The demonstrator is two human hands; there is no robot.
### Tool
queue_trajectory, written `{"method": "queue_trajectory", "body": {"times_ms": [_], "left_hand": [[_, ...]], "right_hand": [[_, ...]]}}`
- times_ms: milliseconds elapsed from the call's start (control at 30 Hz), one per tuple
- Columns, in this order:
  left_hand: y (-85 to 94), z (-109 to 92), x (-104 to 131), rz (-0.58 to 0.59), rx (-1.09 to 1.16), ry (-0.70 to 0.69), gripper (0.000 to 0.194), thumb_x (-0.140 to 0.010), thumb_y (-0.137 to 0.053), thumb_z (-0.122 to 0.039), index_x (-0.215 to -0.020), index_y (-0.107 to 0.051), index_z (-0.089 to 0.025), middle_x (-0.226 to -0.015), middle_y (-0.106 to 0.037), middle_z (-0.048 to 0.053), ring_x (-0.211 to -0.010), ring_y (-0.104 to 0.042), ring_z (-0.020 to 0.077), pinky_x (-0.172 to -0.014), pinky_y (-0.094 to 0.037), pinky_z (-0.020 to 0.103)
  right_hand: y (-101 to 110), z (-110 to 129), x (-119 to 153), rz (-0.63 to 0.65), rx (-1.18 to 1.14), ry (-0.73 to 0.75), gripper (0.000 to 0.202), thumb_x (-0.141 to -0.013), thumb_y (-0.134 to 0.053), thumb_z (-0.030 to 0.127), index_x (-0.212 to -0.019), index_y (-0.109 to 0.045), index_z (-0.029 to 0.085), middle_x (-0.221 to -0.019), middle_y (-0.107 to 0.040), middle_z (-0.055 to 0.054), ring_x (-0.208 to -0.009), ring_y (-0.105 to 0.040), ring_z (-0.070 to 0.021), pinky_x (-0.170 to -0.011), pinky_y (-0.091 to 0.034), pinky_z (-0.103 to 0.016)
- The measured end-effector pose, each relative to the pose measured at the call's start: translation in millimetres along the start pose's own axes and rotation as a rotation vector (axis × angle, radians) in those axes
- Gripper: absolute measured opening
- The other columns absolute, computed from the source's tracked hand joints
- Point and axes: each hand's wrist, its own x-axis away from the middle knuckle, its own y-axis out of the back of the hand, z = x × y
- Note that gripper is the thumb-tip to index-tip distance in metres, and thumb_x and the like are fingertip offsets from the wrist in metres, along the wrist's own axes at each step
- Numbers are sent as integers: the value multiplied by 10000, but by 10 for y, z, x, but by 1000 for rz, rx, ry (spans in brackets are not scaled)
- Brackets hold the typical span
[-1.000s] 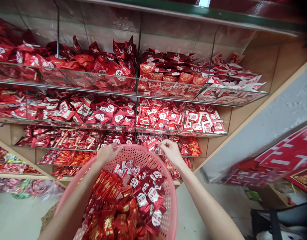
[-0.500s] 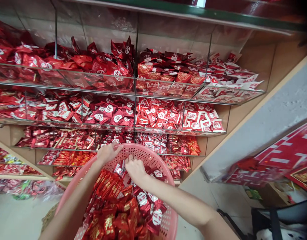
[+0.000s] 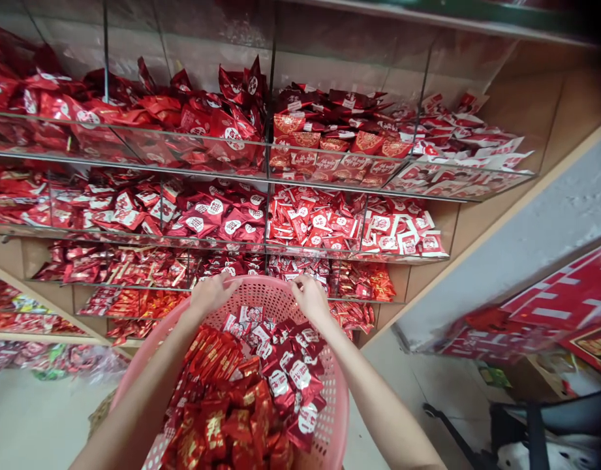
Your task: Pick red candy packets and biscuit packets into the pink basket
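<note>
A pink perforated plastic basket (image 3: 329,405) leans against the front of the shelves, its far rim toward them. On the far left of that rim my left hand (image 3: 212,294) is closed, fingers over the edge. My right hand (image 3: 307,294) grips the rim farther right, closed as well. Inside the basket lie orange-red candy packets with gold print (image 3: 215,424), a row of slim orange packets (image 3: 215,352) and dark red packets with white ovals (image 3: 300,373). Smaller red-and-white packets (image 3: 251,316) rest near the far wall, between my hands.
Tiered shelves with clear dividers and glass fronts (image 3: 197,153) hold heaps of red packets. At right are a grey wall (image 3: 539,241), red printed sheets (image 3: 564,294), a cardboard box (image 3: 532,378) and a black chair part (image 3: 451,431). Plastic bags (image 3: 70,362) lie at lower left.
My right hand has moved from among the packets inside the basket up to its far rim and closed there. My left hand stays on the rim. The view has shifted slightly.
</note>
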Motion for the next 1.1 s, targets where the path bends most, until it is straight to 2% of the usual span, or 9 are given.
{"method": "queue_trajectory", "body": {"times_ms": [167,333,400,500,600,700,867,967,1100], "left_hand": [[10,-56,-21,-1,-14,-26,616,-808,-223,-640,-1143,-528,-222,-978,-664,116,-941,-602,289,-776,-425,352],[28,-129,-34,12,3,-12,601,-802,-236,-646,-1087,-560,-227,-958,-667,107,-932,-603,282,-768,-424,346],[38,-156,-33,14,8,-8,601,-798,-240,-651,-1083,-564,-233,-984,-662,108,-935,-602,286,-757,-426,347],[36,-162,-31,6,5,-24,597,-798,-247,-650,-1081,-566,-232,-986,-662,108,-927,-604,289,-750,-427,353],[7,-137,-28,-14,-6,-29,588,-810,-247,-632,-1075,-569,-217,-959,-668,112,-917,-607,283,-755,-424,349],[-30,-122,-28,-10,-8,-5,598,-803,-257,-644,-1086,-568,-220,-972,-665,111,-929,-604,268,-778,-417,338],[-38,-160,-22,-6,-20,-27,592,-808,-259,-636,-1106,-559,-221,-961,-667,115,-930,-605,278,-770,-423,348],[-21,-190,-12,-2,-21,-52,582,-815,-261,-624,-1090,-559,-207,-953,-666,120,-923,-607,279,-757,-425,344],[-43,-197,-29,-12,-2,-72,569,-811,-269,-627,-1058,-563,-207,-951,-666,110,-917,-608,261,-751,-422,324]], "right_hand": [[-34,29,104,11,-35,69,191,-842,-430,192,-839,-620,173,-888,-622,-64,-699,-562,-142,-663,-405,-259],[-202,247,122,415,80,276,127,-744,-577,194,-856,-637,197,-923,-639,-59,-825,-589,-189,-711,-430,-297],[-314,319,92,581,180,243,110,-643,-673,198,-748,-644,187,-860,-651,-68,-808,-596,-225,-667,-430,-306],[-458,350,87,666,212,183,86,-585,-692,157,-600,-612,184,-745,-650,-45,-726,-598,-205,-593,-404,-269],[-522,281,129,661,152,218,65,-630,-647,165,-593,-603,195,-664,-626,9,-650,-571,-135,-551,-365,-216],[-524,170,149,656,-53,270,56,-674,-615,195,-623,-597,183,-615,-591,41,-574,-522,-86,-525,-339,-183],[-459,60,118,460,-418,275,94,-762,-561,248,-727,-574,162,-668,-577,30,-613,-516,-87,-562,-358,-177],[-376,41,129,302,-396,297,133,-837,-466,273,-809,-562,185,-724,-587,23,-665,-527,-102,-617,-370,-195],[-279,29,169,234,-299,304,173,-885,-370,256,-912,-536,215,-762,-602,17,-676,-543,-113,-639,-378,-212]]}}
